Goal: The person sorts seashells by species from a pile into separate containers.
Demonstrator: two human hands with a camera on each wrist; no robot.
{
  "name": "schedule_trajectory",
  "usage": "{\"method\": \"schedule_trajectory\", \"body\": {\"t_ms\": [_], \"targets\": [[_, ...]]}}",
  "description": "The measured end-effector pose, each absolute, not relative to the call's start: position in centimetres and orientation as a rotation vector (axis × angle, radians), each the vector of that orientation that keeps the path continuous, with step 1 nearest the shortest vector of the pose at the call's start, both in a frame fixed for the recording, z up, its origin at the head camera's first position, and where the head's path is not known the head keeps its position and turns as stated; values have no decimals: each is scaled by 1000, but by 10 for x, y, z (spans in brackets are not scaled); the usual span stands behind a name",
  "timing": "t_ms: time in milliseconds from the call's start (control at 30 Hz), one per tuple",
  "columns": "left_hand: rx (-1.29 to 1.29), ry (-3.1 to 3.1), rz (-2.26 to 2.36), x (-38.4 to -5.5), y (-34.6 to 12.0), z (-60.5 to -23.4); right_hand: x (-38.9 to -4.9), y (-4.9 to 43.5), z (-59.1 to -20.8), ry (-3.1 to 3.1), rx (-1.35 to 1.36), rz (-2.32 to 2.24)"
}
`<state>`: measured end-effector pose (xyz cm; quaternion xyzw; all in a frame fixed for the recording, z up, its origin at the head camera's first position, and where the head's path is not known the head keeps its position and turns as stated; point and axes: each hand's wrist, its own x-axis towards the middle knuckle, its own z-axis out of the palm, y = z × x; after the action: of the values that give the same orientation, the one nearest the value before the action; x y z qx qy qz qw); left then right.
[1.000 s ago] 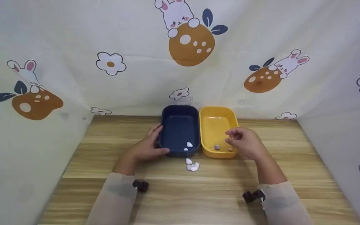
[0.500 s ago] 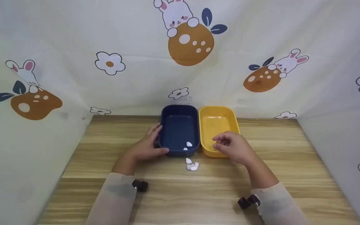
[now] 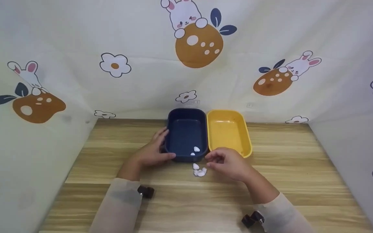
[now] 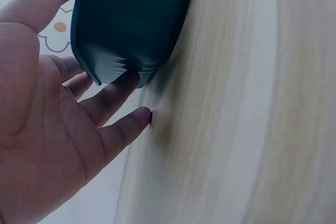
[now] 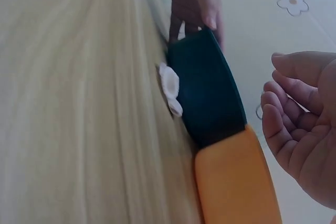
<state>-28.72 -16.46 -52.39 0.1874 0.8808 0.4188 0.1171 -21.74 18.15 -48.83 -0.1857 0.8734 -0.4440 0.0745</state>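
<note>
My left hand [image 3: 154, 153] touches the left side of the dark blue bin [image 3: 186, 110], its thumb lying at the near-left corner. In the left wrist view the hand's fingers [image 4: 118, 95] are spread and fairly straight against the ridged wall. My right hand [image 3: 230, 163] hovers just over the near end of the yellow bin [image 3: 227, 132], hiding part of it. Its fingers are loosely curled with a gap to the thumb, and nothing shows between them. Several small white pebble-like pieces [image 3: 200, 172] lie on the table left of its fingertips.
Two more white pieces [image 3: 196, 149] sit at the near end inside the blue bin. The bins stand side by side against a printed cloth backdrop [image 3: 141, 90] on a wood-grain table [image 3: 186, 207]. Cloth walls rise on both sides.
My right hand has moved left and toward me, from the yellow bin's right side to its near end. The yellow bin's near end has shifted slightly right. My left hand has stayed put.
</note>
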Motion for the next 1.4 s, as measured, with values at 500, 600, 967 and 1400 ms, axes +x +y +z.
{"method": "schedule_trajectory", "body": {"t_ms": [500, 600, 967, 1400], "targets": [[556, 2588, 1184, -287, -164, -522, -216, 169, -514, 2565, -549, -1206], [559, 2590, 1181, -287, -164, -523, -217, 169, -518, 2560, -557, -1176], [580, 2588, 1200, -286, -165, -522, -218, 169, -529, 2670, -749, -1010], [550, 2574, 1196, -287, -164, -523, -219, 170, -529, 2689, -722, -907]]}}
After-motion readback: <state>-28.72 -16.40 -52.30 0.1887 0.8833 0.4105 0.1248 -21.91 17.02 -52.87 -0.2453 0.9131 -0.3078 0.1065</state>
